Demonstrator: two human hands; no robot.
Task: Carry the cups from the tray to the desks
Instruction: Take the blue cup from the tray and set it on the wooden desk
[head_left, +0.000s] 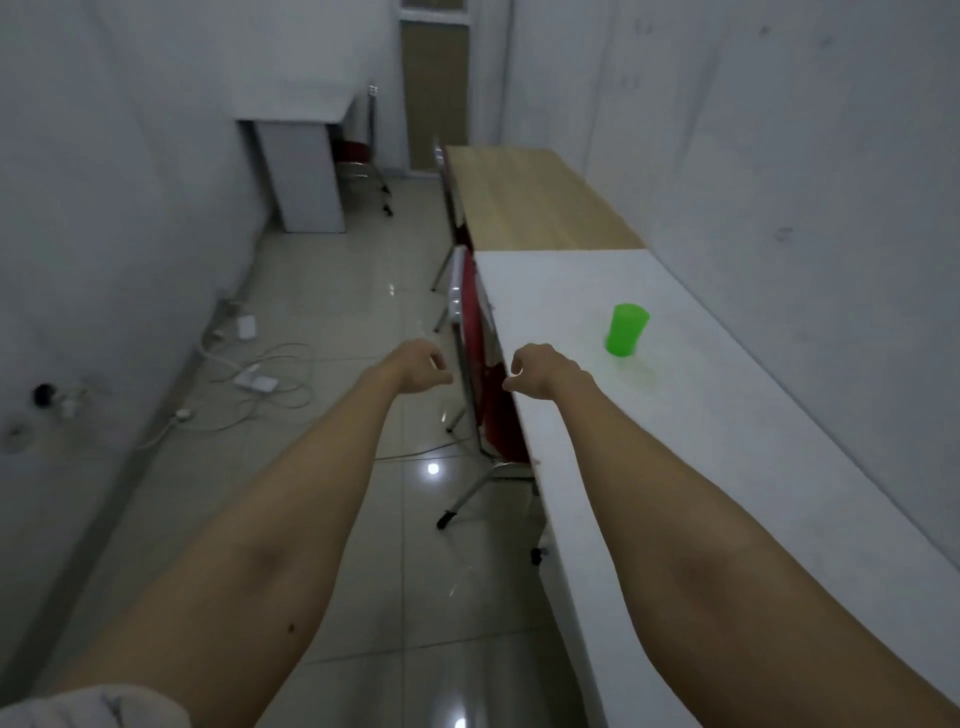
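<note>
Cup of translucent green plastic (626, 337) stands upright on the long white desk (727, 441), right of both empty, loosely curled hands, left (423, 368) and right (543, 371).

Both forearms are bare from elbow to wrist, with no watch, ring or glove on the left hand (423, 370) or right hand (545, 373). A pale grey, creased fabric sleeve (78, 709) shows at the lower left corner.

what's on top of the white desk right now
One green cup stands upright on the white desk, apart from both hands. The right hand hovers over the desk's near edge, fingers curled, holding nothing. The right forearm covers a strip of the top.
</note>
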